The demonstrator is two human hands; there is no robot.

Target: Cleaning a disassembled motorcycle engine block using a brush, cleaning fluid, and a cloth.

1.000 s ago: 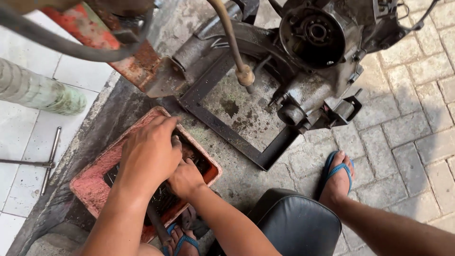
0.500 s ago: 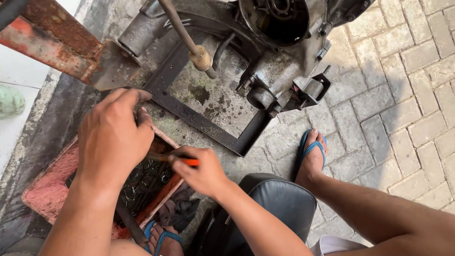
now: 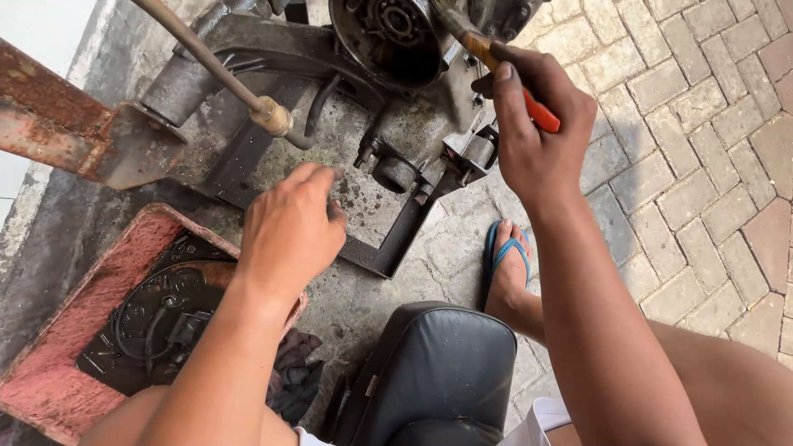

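Right hand [image 3: 537,132] raised at the engine [image 3: 413,91], fingers pinching an orange-handled brush [image 3: 504,74], bristles at the round housing; left hand [image 3: 289,231] empty, fingers loosely curled, hovering between the engine and the red tray [image 3: 49,347]; a dark round plate [image 3: 157,318] lies in the tray; black seat [image 3: 438,372] below; blue sandal [image 3: 504,256] on the paving.

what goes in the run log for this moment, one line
right hand: grips orange-handled brush at engine housing | left hand: empty, above red tray | blue sandal on pavers
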